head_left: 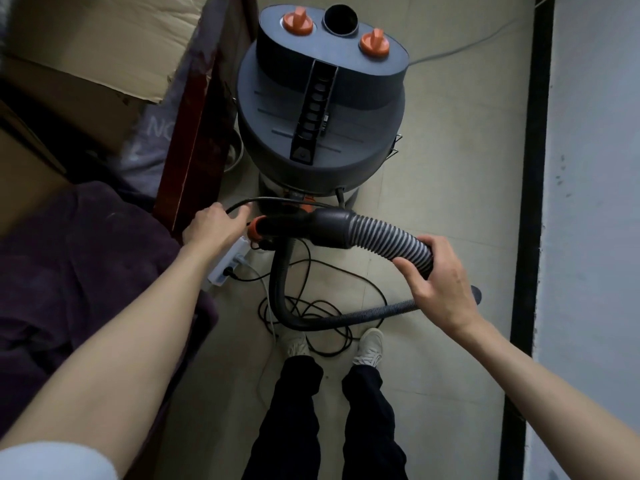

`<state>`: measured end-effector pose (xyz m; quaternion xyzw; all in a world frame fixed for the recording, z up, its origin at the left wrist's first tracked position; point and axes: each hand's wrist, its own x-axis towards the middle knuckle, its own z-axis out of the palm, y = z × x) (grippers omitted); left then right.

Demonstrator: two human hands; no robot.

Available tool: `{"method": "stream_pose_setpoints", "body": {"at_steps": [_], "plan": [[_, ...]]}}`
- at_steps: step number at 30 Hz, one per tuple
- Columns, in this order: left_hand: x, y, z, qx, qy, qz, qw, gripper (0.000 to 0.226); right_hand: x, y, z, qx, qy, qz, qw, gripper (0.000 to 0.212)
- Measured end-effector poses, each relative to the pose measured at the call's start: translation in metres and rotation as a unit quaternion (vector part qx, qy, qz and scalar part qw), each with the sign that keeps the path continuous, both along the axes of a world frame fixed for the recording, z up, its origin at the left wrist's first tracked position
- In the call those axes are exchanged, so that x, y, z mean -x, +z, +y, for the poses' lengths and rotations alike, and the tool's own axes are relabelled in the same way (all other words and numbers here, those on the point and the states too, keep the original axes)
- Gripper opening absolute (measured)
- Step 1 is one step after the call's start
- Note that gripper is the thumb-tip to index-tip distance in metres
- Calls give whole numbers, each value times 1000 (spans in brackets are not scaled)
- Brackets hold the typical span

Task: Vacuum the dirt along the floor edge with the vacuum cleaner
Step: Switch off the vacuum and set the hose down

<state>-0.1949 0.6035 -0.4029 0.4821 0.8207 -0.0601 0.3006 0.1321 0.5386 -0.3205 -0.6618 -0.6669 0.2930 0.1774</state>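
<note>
vacuum cleaner (320,109) stands on the floor ahead of me, my right hand (440,282) gripping its hose (391,237), my left hand (214,225) pinching the cord (277,200); no edge vacuumed yet, i judge.

The vacuum (320,109) is dark grey with 2 orange knobs (298,20) on top and a black handle strip (313,112). Its hose (391,241) is ribbed in grey and black, ending in a black cuff (329,225) with an orange ring (254,230). The cord (311,306) is black, the power strip (228,261) white. The floor (450,168) is beige, the skirting (530,188) black, the wall (595,168) pale grey. Trousers (294,427) are black, shoes (369,346) white, the cardboard (104,39) tan.
</note>
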Motion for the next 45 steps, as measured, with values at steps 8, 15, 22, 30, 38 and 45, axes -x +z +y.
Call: {"method": "stream_pose_setpoints", "body": {"at_steps": [8, 15, 22, 30, 38, 45], "plan": [[-5, 0, 5, -23, 73, -83, 994, 70, -7, 13, 1, -10, -29, 4, 1000, 36], [-19, 22, -7, -126, -13, -170, 977, 29, 29, -17, 5, 34, -2, -13, 999, 43], [-26, 27, -27, -135, -103, -219, 961, 13, 98, -70, 18, 80, 11, -31, 996, 50], [-23, 16, -20, -121, -115, -242, 956, 18, 144, -98, 52, 75, -34, 15, 996, 44], [-29, -9, 13, -158, -67, -214, 962, 15, 144, -106, 90, 7, -47, -8, 999, 47], [-33, -15, 27, -264, -173, -68, 946, 31, 133, -106, 101, 8, 34, -55, 998, 50]]}}
